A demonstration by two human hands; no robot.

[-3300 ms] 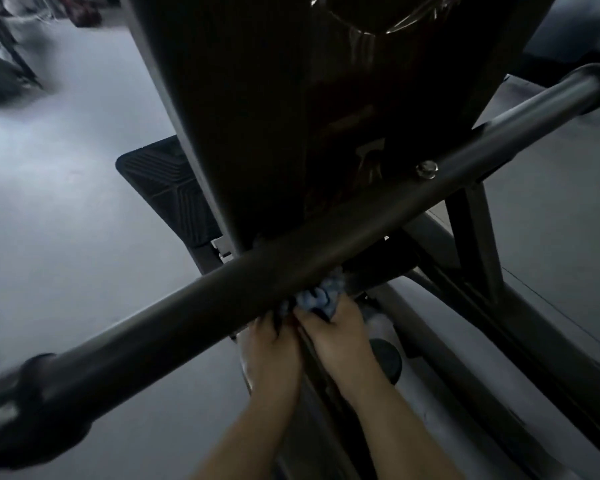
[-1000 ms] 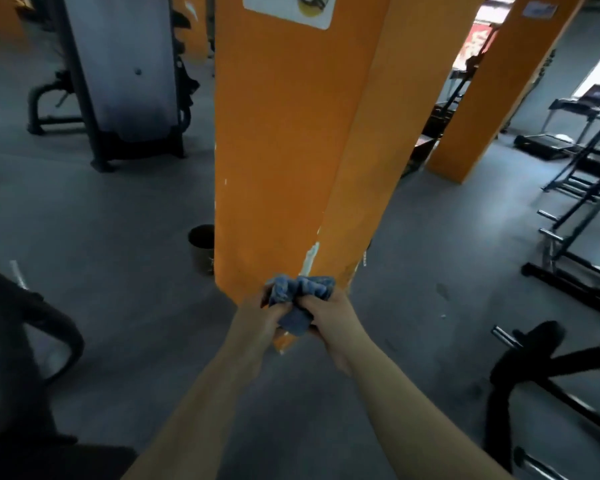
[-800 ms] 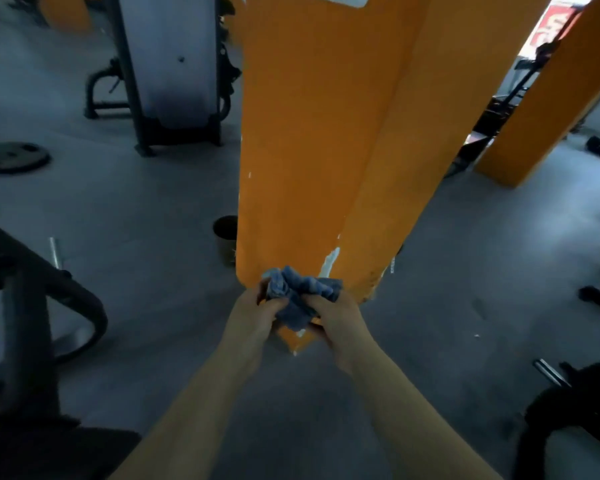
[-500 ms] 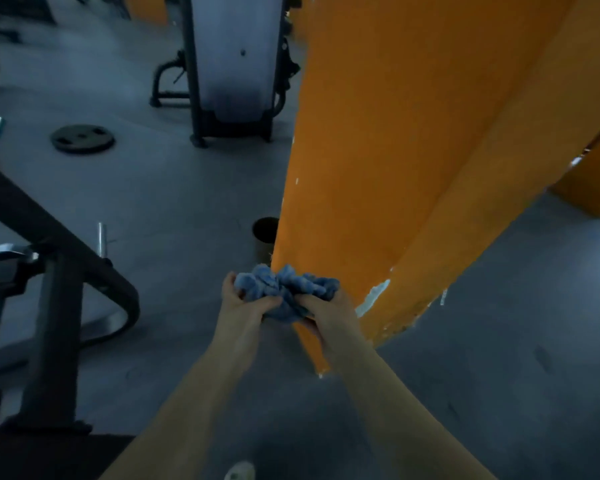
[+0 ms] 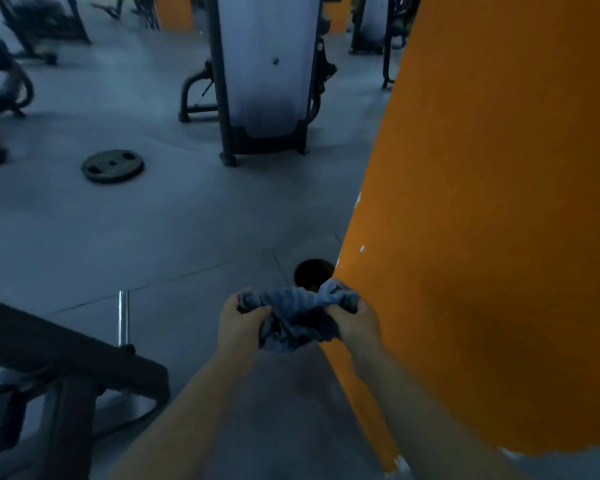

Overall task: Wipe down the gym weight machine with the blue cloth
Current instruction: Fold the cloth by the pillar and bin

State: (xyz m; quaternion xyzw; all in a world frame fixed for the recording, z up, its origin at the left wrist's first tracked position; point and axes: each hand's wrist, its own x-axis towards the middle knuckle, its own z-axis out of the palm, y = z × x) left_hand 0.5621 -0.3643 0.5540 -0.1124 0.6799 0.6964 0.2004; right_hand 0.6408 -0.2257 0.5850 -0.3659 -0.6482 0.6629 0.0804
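The blue cloth (image 5: 297, 315) is bunched and stretched between both hands in front of me, above the grey floor. My left hand (image 5: 238, 322) grips its left end and my right hand (image 5: 355, 322) grips its right end. A dark weight machine frame (image 5: 59, 355) with a chrome peg (image 5: 123, 317) stands at the lower left, apart from both hands. Another weight machine with a pale shroud (image 5: 264, 71) stands further back in the middle.
An orange pillar (image 5: 492, 220) fills the right side, close to my right hand. A dark round bin (image 5: 313, 273) sits at its foot behind the cloth. A weight plate (image 5: 112, 166) lies on the floor at the left. More machines stand at the far left.
The view has swung left, so the pillar now sits at the right. My hands have pulled apart a little, spreading the cloth between them.
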